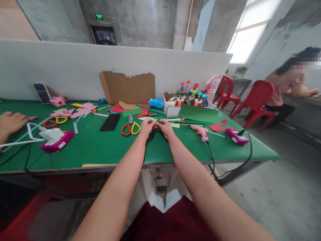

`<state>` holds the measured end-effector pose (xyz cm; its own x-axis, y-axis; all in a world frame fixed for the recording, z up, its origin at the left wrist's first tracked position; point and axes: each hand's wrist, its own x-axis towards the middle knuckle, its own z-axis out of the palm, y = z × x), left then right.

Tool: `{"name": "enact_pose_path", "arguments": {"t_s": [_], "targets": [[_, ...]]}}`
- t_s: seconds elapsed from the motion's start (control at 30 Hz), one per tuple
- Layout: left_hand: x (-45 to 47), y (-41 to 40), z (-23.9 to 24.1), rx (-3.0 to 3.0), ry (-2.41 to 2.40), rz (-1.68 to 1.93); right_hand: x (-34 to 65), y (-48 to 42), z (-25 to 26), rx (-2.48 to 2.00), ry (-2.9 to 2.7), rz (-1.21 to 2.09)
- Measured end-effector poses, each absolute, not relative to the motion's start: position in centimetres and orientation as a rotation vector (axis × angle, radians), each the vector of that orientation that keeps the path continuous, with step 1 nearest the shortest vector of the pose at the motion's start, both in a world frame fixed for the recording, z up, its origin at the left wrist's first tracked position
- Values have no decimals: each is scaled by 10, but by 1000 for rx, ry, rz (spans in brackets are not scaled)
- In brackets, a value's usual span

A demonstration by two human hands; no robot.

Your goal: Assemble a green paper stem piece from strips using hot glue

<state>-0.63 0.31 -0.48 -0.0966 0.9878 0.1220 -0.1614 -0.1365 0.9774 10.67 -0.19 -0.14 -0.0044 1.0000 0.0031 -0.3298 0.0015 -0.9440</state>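
My left hand and my right hand meet over the green table, fingers pinched together on a small piece between them that is too small to make out. Red and yellow scissors lie just left of my left hand. A black phone lies further left. A pink glue gun rests to the right of my right hand, its black cord running off the table edge.
A white box of colourful craft figures stands behind green paper. Torn cardboard leans on the white partition. Another person's hand rests at the far left. Two power strips, red chairs and a seated person at right.
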Motion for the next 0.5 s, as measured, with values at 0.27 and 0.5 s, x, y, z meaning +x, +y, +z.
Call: {"name": "enact_pose_path", "arguments": {"t_s": [0.27, 0.5], "targets": [[-3, -1, 1, 1070, 1090, 1443, 110, 0, 0, -904, -851, 1385], [-4, -1, 1, 1072, 1095, 1452, 107, -4, 3, -895, -860, 1380]]}}
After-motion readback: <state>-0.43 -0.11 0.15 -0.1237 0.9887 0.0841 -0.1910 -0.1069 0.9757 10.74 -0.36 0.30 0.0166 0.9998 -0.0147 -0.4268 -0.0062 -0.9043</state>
